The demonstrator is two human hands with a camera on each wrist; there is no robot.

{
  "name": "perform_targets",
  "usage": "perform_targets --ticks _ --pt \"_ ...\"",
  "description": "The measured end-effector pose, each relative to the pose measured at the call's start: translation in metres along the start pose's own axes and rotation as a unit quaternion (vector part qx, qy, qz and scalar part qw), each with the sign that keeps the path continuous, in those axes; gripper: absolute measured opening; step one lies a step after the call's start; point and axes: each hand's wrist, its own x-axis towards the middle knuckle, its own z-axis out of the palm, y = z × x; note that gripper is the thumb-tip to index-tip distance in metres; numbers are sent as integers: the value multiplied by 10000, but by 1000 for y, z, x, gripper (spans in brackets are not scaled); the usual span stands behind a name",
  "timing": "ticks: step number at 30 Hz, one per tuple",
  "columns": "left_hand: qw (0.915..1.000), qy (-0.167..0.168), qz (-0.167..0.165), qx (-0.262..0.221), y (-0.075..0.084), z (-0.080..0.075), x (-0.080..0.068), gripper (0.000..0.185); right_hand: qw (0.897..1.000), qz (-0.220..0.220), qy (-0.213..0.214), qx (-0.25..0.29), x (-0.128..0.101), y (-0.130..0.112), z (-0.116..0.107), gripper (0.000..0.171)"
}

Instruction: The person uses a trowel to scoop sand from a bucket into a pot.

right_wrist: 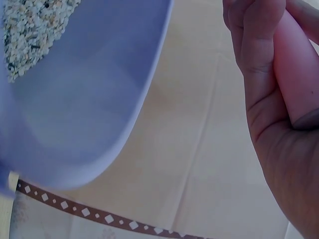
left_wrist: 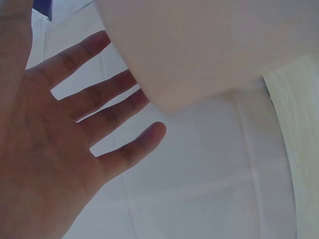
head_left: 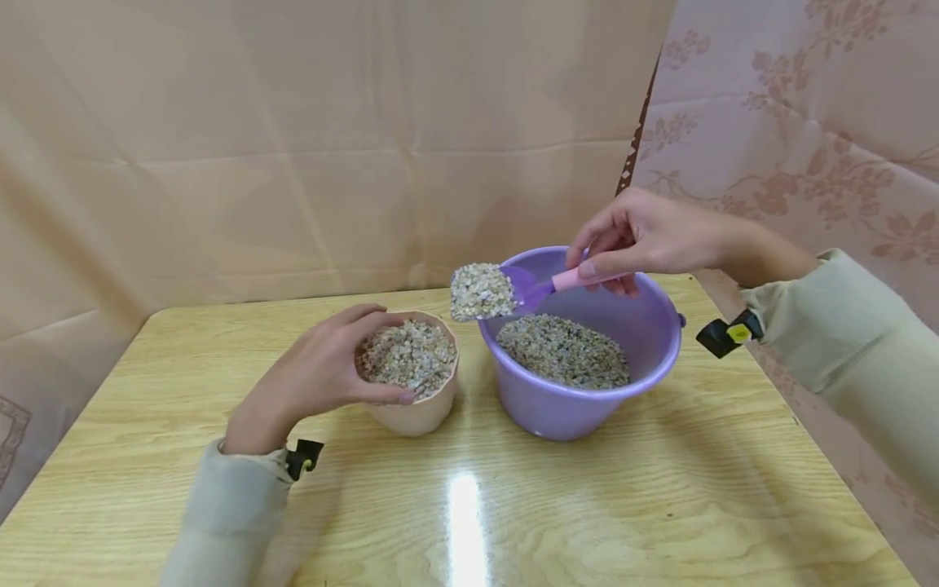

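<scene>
scoop [head_left: 513, 292], heaped with gravel [head_left: 480, 290], pinched by right hand [head_left: 638, 236] between pot [head_left: 418, 408] and purple bucket [head_left: 587, 391]; left hand [head_left: 308, 379] cupped round pot rim, fingers loosely spread.

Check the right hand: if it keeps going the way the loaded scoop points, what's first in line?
Most likely the pink cup. The right hand holds the scoop, whose gravel-heaped blade points toward the cup, gripped by the left hand. The blade seems higher than the rim; depth unclear.

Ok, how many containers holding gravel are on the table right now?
2: the pink cup, gripped by the left hand, and the purple bucket to its right. The loaded scoop is held above them.
</scene>
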Motion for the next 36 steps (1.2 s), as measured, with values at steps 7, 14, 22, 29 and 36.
perform_targets --ticks 7,14,22,29,36 --pt "9996 -164 -209 -3 -10 1 -8 97 9999 140 -93 -24 12 -6 6 17" --pt "9993 -161 -324 -132 -14 -1 -17 94 9994 8 -300 184 27 -9 16 15" --pt "9995 -4 -321 -68 -18 -2 -26 83 9984 11 -490 286 39 -12 25 14" --pt "9997 120 -235 -4 -23 -1 -28 72 9984 154 -524 111 50 -18 31 12" --pt "9996 146 -196 -128 -26 0 -28 59 9984 244 -505 -5 56 -24 36 12"
